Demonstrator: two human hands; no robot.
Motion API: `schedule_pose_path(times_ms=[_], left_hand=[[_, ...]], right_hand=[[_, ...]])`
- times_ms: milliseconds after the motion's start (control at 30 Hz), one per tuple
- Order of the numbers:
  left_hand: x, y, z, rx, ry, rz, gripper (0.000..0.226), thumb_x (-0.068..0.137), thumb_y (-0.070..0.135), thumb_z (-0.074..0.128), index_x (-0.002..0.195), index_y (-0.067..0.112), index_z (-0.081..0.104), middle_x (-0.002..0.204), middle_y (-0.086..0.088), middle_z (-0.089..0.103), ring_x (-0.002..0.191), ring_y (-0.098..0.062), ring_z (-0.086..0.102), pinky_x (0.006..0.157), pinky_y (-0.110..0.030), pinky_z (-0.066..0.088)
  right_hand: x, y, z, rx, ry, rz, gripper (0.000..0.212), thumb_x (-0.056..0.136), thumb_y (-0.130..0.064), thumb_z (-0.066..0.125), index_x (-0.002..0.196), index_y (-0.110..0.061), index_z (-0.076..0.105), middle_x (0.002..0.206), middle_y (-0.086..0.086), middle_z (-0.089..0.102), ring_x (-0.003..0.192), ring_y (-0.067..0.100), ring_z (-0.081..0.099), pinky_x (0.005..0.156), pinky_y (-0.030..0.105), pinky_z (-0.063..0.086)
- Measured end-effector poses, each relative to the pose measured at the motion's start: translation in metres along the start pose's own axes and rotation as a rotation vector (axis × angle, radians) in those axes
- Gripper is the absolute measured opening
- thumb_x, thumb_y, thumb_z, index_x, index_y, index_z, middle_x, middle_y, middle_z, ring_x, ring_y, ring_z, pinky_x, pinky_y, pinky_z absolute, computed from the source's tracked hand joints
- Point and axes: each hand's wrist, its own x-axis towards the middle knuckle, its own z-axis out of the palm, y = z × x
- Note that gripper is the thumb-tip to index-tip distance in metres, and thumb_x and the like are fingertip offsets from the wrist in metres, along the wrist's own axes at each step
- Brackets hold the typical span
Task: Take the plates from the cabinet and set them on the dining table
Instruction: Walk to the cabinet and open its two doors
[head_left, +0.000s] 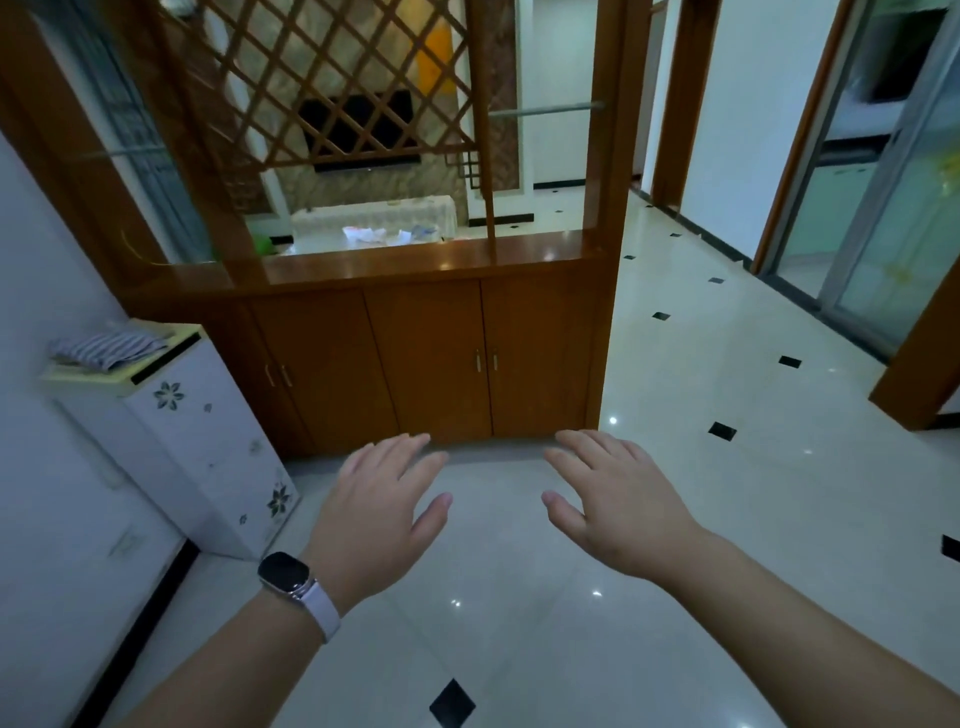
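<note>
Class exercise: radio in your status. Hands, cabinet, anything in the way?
Both hands, left and right, open, empty. Cabinet ahead, doors shut, no plates visible. Floor between clear.

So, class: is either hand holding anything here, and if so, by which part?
Nothing is held. The left hand and right hand are both open and empty above the floor; the cabinet doors are shut.

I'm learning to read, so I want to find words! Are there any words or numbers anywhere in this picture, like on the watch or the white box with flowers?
No words or numbers can be read here.
Watch on the left wrist: its screen is dark.
White box: only flower pictures, no letters.
Papers on the far table behind the wooden cabinet: too small and blurred to read.
</note>
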Motion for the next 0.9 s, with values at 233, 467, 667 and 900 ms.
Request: schedule_pose_path(times_ms=[233, 467, 667, 900], left_hand=[[0.07, -0.053, 0.063, -0.049, -0.041, -0.021, 0.047, 0.091, 0.049, 0.039, 0.123, 0.023, 0.063, 0.13, -0.001, 0.061, 0.121, -0.022, 0.056, 0.102, -0.044, 0.04], [0.16, -0.152, 0.112, -0.121, -0.035, -0.031, 0.05, 0.092, 0.052, 0.039, 0.129, 0.025, 0.059, 0.132, 0.0, 0.059, 0.124, -0.02, 0.053, 0.102, -0.044, 0.039], [0.228, -0.211, 0.141, -0.139, -0.006, 0.041, 0.047, 0.092, 0.049, 0.042, 0.128, 0.023, 0.059, 0.131, -0.002, 0.06, 0.123, -0.021, 0.054, 0.103, -0.046, 0.038], [0.263, -0.246, 0.174, -0.159, -0.04, 0.009, 0.045, 0.092, 0.05, 0.043, 0.127, 0.027, 0.059, 0.132, 0.001, 0.06, 0.123, -0.02, 0.053, 0.104, -0.043, 0.037]], right_hand=[[0.086, 0.019, 0.04, -0.029, -0.042, 0.03, 0.057, 0.092, -0.056, 0.028, 0.133, -0.025, 0.052, 0.143, -0.002, 0.05, 0.133, 0.02, 0.042, 0.106, 0.04, 0.035], [0.208, 0.026, 0.056, -0.075, -0.064, 0.079, 0.059, 0.093, -0.056, 0.027, 0.14, -0.028, 0.046, 0.145, -0.005, 0.047, 0.135, 0.019, 0.039, 0.109, 0.039, 0.031], [0.281, 0.022, 0.071, -0.096, -0.057, 0.133, 0.055, 0.095, -0.056, 0.031, 0.142, -0.029, 0.043, 0.147, -0.007, 0.045, 0.137, 0.017, 0.037, 0.111, 0.038, 0.029], [0.352, 0.027, 0.091, -0.081, -0.092, 0.121, 0.06, 0.091, -0.056, 0.028, 0.141, -0.029, 0.044, 0.147, -0.006, 0.045, 0.137, 0.017, 0.037, 0.111, 0.04, 0.031]])
